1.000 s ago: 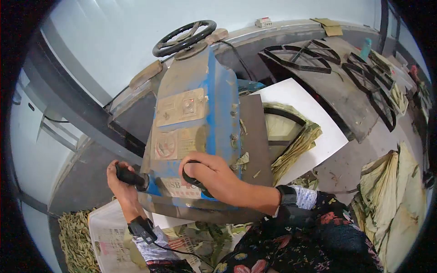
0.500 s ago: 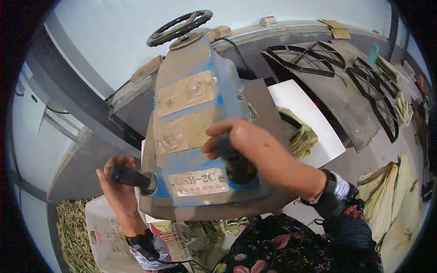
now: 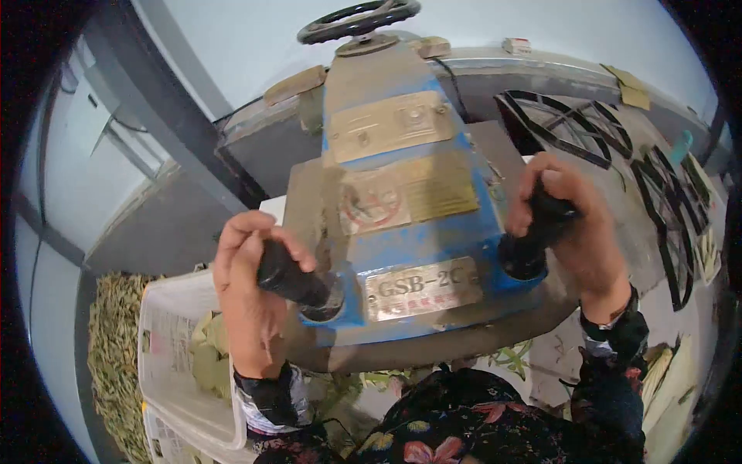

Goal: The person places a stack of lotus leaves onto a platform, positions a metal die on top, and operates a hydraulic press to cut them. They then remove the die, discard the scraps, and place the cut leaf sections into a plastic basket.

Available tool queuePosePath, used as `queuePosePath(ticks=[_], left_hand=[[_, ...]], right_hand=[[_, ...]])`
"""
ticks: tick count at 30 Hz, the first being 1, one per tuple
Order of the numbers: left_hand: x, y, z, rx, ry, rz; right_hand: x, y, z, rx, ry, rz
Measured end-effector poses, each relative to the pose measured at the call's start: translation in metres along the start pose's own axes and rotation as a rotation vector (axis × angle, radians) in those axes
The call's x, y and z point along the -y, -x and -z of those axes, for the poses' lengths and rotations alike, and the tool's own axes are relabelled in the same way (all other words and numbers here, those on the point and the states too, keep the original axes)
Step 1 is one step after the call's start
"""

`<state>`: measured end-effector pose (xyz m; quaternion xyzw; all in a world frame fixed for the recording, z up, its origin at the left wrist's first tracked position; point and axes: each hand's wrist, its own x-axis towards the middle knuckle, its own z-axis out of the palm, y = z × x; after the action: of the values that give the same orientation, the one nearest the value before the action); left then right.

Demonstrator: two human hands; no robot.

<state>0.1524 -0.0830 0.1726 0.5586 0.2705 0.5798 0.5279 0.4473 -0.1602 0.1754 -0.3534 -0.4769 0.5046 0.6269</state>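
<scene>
A blue machine [image 3: 417, 247] with a GSB-2C plate [image 3: 423, 288] and a black handwheel [image 3: 359, 22] on top stands in front of me. Around its left black handle [image 3: 290, 278] my left hand [image 3: 255, 286] is curled, thumb and fingers bent at the knob. On the other side my right hand [image 3: 576, 224] wraps the right black handle [image 3: 541, 224], fingers over its top. Both handles slant out from the machine's front.
White plastic baskets [image 3: 185, 290] with leaves inside stand at the lower left, beside a heap of leaves [image 3: 116, 363]. Black metal frames [image 3: 556, 127] lie on a board at the right. Pale cloth or husks [image 3: 672, 387] lie lower right.
The view has shifted, so the machine appears further right. My left hand has closed in on the left handle, and my right hand has turned upright at the right one.
</scene>
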Motion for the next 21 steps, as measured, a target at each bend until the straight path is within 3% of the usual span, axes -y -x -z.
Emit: queuePosePath(ticks=[11, 21], left_hand=[[0.026, 0.015, -0.034, 0.167, -0.081, -0.038], [0.049, 0.024, -0.033, 0.310, -0.050, -0.034]], right_hand=[[-0.007, 0.003, 0.051, -0.171, 0.093, 0.024], [-0.032, -0.003, 0.086, -0.129, -0.006, 0.046]])
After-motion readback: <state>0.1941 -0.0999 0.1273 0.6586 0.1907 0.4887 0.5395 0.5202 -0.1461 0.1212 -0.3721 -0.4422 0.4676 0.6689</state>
